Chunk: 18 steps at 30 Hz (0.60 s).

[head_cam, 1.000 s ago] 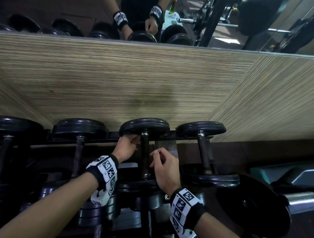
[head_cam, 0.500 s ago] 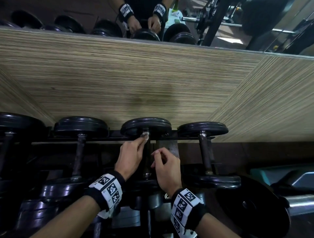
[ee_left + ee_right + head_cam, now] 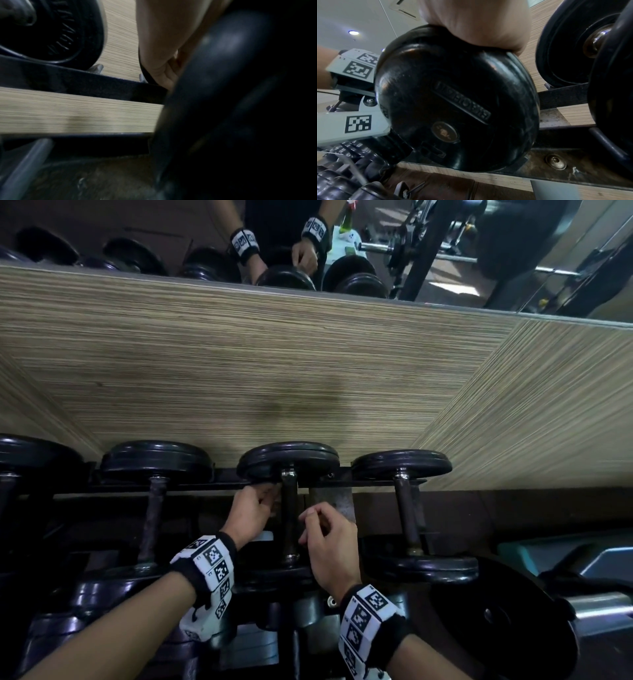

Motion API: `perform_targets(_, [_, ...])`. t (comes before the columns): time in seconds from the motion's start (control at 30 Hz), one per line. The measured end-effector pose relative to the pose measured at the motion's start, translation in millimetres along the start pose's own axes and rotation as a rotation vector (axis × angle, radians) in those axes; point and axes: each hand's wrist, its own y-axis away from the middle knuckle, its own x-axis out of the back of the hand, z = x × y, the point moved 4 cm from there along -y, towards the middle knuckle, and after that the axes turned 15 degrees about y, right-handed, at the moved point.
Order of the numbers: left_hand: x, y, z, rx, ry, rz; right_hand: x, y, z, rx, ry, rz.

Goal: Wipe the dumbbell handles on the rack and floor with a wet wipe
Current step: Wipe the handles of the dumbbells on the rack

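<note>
A black dumbbell lies on the rack, its dark handle running from the far plate toward me. My left hand sits against the left side of that handle near the far plate. Its fingers are curled, and no wet wipe shows in them. In the left wrist view the left hand is half hidden behind a blurred dark plate. My right hand lies just right of the handle with fingers loosely curled and nothing visible in it. The right hand rests its heel on the near plate.
Similar dumbbells lie to the right and to the left on the same rack. A wood-grain wall panel rises behind, with a mirror above it. A large weight plate and a teal bench are at lower right.
Half a second ago my left hand's fingers reached over the handle's far end; now they have drawn back and curled at its left side. The right hand has barely moved.
</note>
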Motion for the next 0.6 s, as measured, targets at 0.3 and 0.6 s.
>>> perform_targets(0.3, [12.6,10.4,26.3,-0.148,0.028,0.115,-1.6,-0.2,1.1,0.004,-0.009,0.009])
perform_targets(0.6, [-3.4,44.8,54.4,-0.374,-0.088,-0.004,-1.8,-2.0,3.6,0.043,-0.047,0.055])
